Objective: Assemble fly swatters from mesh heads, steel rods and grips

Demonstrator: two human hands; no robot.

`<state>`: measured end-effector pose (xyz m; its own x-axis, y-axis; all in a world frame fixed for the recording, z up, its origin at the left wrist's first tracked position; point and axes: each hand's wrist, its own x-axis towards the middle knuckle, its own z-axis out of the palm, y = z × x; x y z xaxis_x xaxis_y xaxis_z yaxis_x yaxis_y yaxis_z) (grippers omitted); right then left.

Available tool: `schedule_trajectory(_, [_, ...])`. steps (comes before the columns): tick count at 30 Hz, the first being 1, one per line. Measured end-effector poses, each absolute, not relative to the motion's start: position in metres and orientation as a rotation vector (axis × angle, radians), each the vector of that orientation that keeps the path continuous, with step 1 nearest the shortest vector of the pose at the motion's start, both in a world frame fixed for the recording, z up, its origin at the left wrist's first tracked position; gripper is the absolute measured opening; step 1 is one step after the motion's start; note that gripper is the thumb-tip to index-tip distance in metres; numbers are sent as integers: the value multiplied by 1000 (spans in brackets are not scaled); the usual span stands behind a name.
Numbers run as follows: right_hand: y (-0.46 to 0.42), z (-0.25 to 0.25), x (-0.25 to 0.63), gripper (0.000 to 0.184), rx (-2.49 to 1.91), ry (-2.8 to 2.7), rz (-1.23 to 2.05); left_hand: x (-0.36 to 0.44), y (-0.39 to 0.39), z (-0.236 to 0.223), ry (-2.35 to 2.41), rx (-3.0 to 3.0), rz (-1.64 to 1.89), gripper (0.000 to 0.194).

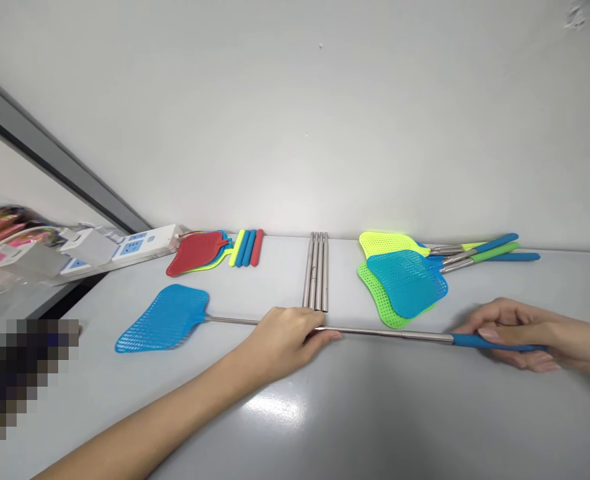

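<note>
Blue Swatter (375,333) Stretching Across Tabletop (399,413)

My left grip (287,340) is pinching the metal shaft (365,331), and my right grip (517,333) is clasping the blue handle (465,341). I am holding the swatter nearer me than four metal tubes (319,273) and the swatter pile (405,283) at right.

Your grey desk (399,420) carries a stack of swatter heads (197,253), red uppermost, beside four coloured grips (248,249). Metal rods (319,273) lie mid-desk; overlapping fly swatters (407,283) lie to your right.
</note>
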<state>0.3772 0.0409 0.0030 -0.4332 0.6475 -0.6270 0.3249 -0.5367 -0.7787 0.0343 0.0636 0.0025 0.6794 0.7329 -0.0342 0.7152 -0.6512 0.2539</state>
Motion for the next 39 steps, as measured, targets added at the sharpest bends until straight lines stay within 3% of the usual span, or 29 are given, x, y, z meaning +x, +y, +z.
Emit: schedule_trajectory(39, [31,1,338,25,-1453,-1428,1912,36,60,-9,1142,2766,148,39])
